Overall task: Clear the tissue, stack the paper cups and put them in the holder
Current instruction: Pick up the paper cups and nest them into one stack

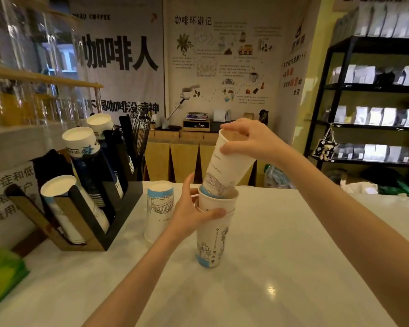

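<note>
A stack of white paper cups [211, 239] with blue line drawings stands upright on the white counter [281, 267]. My left hand [191, 215] grips the stack near its rim. My right hand [250, 138] holds another paper cup [229, 166] by its rim, tilted, its base dipping into the top cup of the stack. An upside-down paper cup [158, 208] stands just left of the stack. The black cup holder [113, 208] at the left carries several slanted rows of cups. No tissue is visible.
A green packet [3, 272] lies at the counter's left edge. Behind the holder is a printed sign [7, 197]. Beyond the counter stand a wooden cabinet with a scale [196, 116] and black shelves with bags [376, 114].
</note>
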The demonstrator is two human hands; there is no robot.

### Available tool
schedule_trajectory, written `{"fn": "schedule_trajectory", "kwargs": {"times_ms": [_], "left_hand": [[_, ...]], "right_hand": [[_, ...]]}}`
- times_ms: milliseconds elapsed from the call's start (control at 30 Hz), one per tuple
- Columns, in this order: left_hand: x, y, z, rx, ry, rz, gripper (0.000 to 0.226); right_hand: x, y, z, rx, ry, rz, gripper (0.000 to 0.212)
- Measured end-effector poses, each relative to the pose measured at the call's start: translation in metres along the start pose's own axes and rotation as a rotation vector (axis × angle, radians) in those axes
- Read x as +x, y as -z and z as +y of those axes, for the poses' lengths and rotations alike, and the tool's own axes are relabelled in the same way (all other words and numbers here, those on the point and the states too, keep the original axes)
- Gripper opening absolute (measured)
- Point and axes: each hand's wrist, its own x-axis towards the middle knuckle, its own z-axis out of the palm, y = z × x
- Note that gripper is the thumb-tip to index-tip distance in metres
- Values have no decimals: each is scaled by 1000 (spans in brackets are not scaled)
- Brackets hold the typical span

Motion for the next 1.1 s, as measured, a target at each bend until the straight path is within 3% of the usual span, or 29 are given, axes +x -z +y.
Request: {"fn": "schedule_trajectory", "kwargs": {"times_ms": [300, 533, 600, 733, 800, 933, 1100], "left_hand": [[-1, 2, -7, 7, 20, -14, 112], [-2, 3, -10, 37, 4, -21, 107], [-3, 4, -10, 43, -1, -24, 107], [-3, 10, -11, 65, -2, -27, 112], [-4, 12, -11, 94, 2, -37, 114], [-8, 14, -10, 169, -41, -58, 104], [-13, 12, -8, 443, -239, -17, 76]], "right_hand": [[-5, -55, 18, -134, -50, -289, 64], [-31, -98, 35, -62, -26, -311, 49], [-33, -99, 38, 40, -46, -249, 43], [-36, -95, 52, 592, -259, -15, 38], [-46, -99, 64, 749, -324, 6, 37], [-69, -110, 92, 1084, -422, -122, 58], [-91, -134, 108, 937, -440, -375, 81]]}}
